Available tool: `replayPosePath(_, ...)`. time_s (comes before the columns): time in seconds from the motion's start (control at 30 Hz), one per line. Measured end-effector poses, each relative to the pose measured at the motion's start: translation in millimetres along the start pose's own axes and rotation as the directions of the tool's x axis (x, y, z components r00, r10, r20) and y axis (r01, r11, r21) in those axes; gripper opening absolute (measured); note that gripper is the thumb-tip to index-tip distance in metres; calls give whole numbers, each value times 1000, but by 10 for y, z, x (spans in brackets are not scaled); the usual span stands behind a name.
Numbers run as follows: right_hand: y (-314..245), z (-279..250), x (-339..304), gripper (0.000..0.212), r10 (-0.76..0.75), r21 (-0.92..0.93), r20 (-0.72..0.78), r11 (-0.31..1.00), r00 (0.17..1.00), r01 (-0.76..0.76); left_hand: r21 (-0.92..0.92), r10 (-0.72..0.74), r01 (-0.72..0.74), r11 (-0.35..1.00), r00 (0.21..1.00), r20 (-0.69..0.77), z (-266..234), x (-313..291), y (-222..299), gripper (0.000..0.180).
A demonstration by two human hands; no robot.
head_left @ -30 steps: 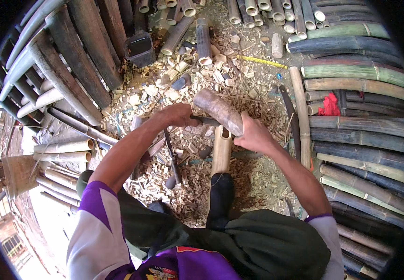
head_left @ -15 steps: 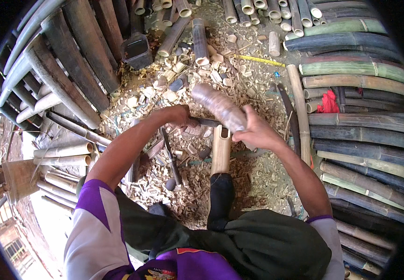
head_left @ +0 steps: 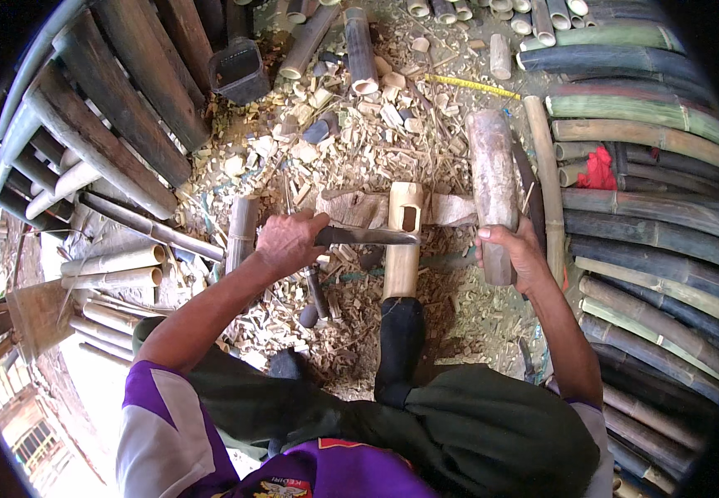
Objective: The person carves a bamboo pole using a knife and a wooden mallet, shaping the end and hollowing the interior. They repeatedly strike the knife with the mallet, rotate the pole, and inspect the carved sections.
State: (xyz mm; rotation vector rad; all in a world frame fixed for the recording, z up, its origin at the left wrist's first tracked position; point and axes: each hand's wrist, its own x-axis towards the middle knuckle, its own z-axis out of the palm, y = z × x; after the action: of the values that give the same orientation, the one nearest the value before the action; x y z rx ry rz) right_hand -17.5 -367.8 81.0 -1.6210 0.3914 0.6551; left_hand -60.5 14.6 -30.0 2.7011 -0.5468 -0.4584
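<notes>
My left hand [head_left: 289, 241] is closed around the handle end of a dark-bladed knife [head_left: 368, 236]. Its blade lies across a pale bamboo piece [head_left: 401, 278] just below an oblong slot cut in it. The near end of the bamboo meets my dark-shod foot [head_left: 400, 332], and its upper part lies over a rough wooden block [head_left: 355, 207]. To the right, my right hand [head_left: 513, 253] grips a thick wooden mallet [head_left: 492, 158] by its narrower near end. The mallet's head points away from me, apart from the bamboo.
Wood chips [head_left: 293, 166] cover the ground. Another dark tool [head_left: 317, 290] lies near my left forearm. Bamboo poles are stacked at right [head_left: 641, 199] and left [head_left: 110, 141]. Farther off are a black plastic box [head_left: 239, 73], a yellow measuring tape [head_left: 474, 85] and cut bamboo tubes [head_left: 360, 54].
The mallet has swung from above the bamboo's far end out to the right. My left hand and the knife have come nearer. More of the bamboo's slot now shows.
</notes>
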Motion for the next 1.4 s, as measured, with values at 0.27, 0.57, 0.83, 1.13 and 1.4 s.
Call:
replayPosePath(0.27, 79, 126, 42, 63, -108, -426, 133, 891, 985, 155, 59, -59, 53, 997, 991, 122, -84, -15, -34, 15)
replayPosePath(0.57, 175, -30, 682, 60, -246, -443, 896, -507, 369, 739, 129, -132, 100, 987, 953, 272, -179, 74, 66, 14)
replayPosePath(0.83, 158, 245, 593, 49, -214, -280, 958, -545, 192, 790, 146, -108, 80, 986, 975, 194, -95, 45, 42, 11)
replayPosePath(1.13, 67, 321, 548, 54, -239, -339, 937, -442, 255, 831, 167, -70, 49, 985, 990, 123, 29, 15, -30, 12)
replayPosePath(1.4, 323, 339, 626, 44, -264, -341, 934, -448, 242, 827, 151, -81, 69, 986, 994, 77, 177, 1, -47, 17)
